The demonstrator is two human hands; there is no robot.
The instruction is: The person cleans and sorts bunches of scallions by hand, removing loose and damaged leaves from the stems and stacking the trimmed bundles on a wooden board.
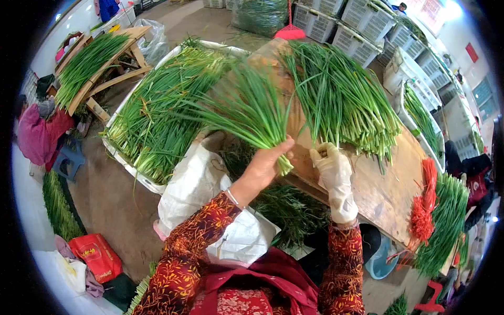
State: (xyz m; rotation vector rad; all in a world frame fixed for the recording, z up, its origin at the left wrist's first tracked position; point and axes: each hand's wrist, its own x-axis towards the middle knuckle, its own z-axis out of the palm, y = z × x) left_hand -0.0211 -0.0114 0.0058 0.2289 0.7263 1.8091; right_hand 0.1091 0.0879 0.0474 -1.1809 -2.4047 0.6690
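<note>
My left hand, bare and with a bracelet at the wrist, is wrapped round a bunch of garlic chives. The green leaves fan up and to the left, slightly blurred, and the pale cut ends stick out below the fist. My right hand wears a whitish glove and is over the wooden board, its fingers curled in a pinch. Whatever lies between those fingertips is too small to make out. Just above that hand, a big pile of chives rests on the board with its pale ends towards me.
A white crate full of chives stands left of the board. Red ties lie at the board's right edge, beside more chives. A white sack hangs below my left arm. Another person sits at far left.
</note>
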